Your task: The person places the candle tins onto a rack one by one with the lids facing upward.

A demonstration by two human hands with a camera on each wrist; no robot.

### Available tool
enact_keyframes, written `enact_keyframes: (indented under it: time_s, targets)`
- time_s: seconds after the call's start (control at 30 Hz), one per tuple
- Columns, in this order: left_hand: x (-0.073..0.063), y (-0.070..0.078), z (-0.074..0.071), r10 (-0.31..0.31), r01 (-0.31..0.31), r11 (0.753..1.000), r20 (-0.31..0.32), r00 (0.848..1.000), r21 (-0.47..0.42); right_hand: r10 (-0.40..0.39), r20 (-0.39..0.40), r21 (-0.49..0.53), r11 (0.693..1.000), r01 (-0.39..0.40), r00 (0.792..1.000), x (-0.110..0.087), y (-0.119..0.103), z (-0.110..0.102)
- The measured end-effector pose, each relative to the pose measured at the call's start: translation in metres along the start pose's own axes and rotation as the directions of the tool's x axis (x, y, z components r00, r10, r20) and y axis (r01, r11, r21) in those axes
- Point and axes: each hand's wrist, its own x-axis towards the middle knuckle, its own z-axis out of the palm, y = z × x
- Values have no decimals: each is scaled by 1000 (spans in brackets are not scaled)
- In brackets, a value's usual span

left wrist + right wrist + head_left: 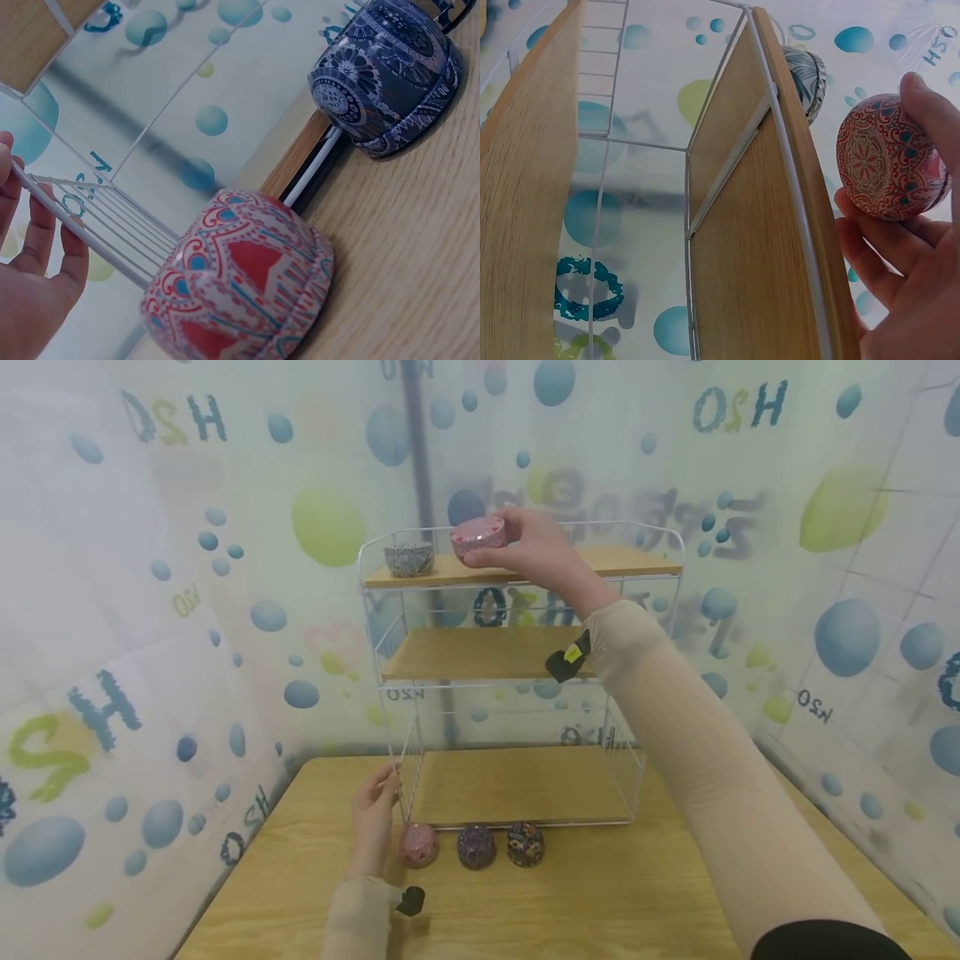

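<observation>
My right hand (536,547) pinches a round pink patterned tin (477,535) between thumb and fingers, over the top board (615,560) of a white wire shelf rack. The right wrist view shows the tin's ornate red and teal base (870,157) beside the board's edge. A grey-and-white patterned tin (408,560) sits to its left on that board. Low on the left, my left hand (373,814) holds the rack's side wire (82,229), fingers curled at it. Close to this hand, a pink-red tin (418,845) stands on the table.
Beside the pink-red tin, a purple tin (476,847) and a dark multicoloured tin (525,844) line up along the rack's front edge. The rack also has a middle board (480,653) and a bottom board (517,785). A printed curtain (330,635) surrounds the wooden table (600,902).
</observation>
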Motion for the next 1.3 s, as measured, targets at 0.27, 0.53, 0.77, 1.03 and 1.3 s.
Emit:
enact_keyframes:
  time_s: [0.27,0.53,0.77,1.03,1.3]
  targets:
    - [-2,1,0,-8,8,1000,4,1000,-4,59,-2,-42,997,-59,998,7,1,2]
    - [0,0,-1,-8,8,1000,16,1000,-18,118,15,-74,990,-116,993,12,0,3]
    - [1,-1,0,2,-2,1000,14,1000,-24,155,28,-182,972,-148,987,16,-4,4]
    - [-1,-2,0,15,-15,1000,-3,1000,-27,149,34,-268,954,-134,988,23,-3,9]
    - [-3,6,1,-3,3,1000,-2,1000,-28,189,8,-408,897,-170,982,28,-3,10]
